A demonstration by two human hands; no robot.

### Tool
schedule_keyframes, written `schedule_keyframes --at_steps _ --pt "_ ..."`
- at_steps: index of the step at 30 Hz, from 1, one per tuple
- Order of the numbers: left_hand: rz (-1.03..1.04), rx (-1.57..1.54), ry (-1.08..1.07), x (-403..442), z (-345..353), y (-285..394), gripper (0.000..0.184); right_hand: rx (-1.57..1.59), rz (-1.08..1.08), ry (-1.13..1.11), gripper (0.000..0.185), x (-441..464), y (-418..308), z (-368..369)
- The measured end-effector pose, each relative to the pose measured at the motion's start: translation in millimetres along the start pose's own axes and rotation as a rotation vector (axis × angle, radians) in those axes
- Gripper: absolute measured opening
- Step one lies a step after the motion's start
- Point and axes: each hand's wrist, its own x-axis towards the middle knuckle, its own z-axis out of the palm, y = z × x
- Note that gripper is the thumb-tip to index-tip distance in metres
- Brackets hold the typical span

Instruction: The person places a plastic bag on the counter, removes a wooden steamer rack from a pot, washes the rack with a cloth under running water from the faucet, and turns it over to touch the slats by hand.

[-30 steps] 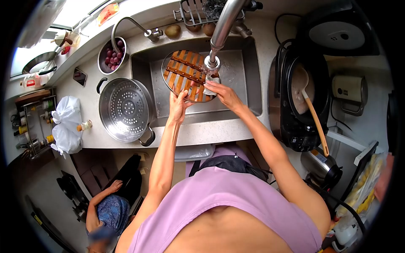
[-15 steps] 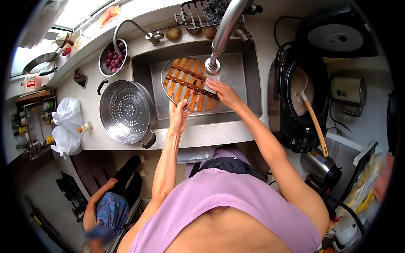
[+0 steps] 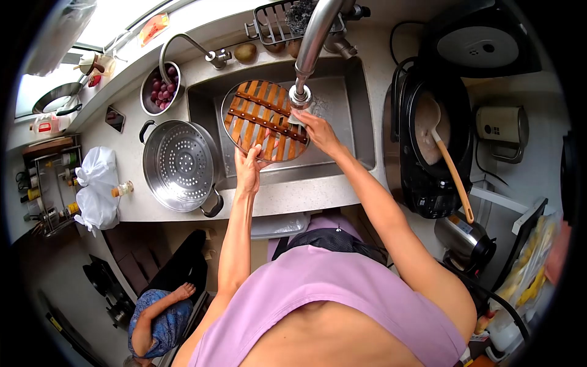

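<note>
A round steamer rack of wooden slats (image 3: 256,127) with a thin metal rim is held tilted over the steel sink (image 3: 342,153). My left hand (image 3: 248,171) grips its near edge, thumb on top and some fingers beneath the slats. At the rack's right side, my right hand (image 3: 322,133) presses a small whitish cloth (image 3: 299,117), partly hidden by the fingers. The faucet's spout (image 3: 299,95) is directly above that cloth. Wet patches show on the sink floor.
Left of the sink stand a perforated steamer pot (image 3: 183,162) and a bowl of purple fruit (image 3: 165,95). To the right is an open black cooker (image 3: 428,189) with a ladle in it. A seated person (image 3: 160,318) is at lower left.
The rack and both hands have shifted slightly left in view, along with the surroundings. The cloth stays against the rack's right side. The seated person's arm and body have moved.
</note>
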Motion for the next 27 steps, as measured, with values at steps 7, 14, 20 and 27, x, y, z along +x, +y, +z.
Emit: schedule_keyframes --at_steps 7,14,20,27 --pt "-0.075 0.007 -0.081 11.3 -13.2 -23.8 0.049 0.238 -0.003 0.103 0.052 10.9 -61.2 -3.5" --pt "-0.006 -0.169 0.05 28.7 -14.5 -36.9 0.065 0.11 -0.269 -0.101 0.049 -18.6 -80.0 16.0" --pt "0.031 0.001 -0.009 26.0 -18.0 -11.4 0.068 -0.143 0.053 -0.074 0.044 -55.8 -14.0 -22.0" --pt "0.0 0.139 0.084 20.1 0.1 -4.3 0.053 -0.11 0.366 0.586 0.052 30.1 -34.2 -65.8"
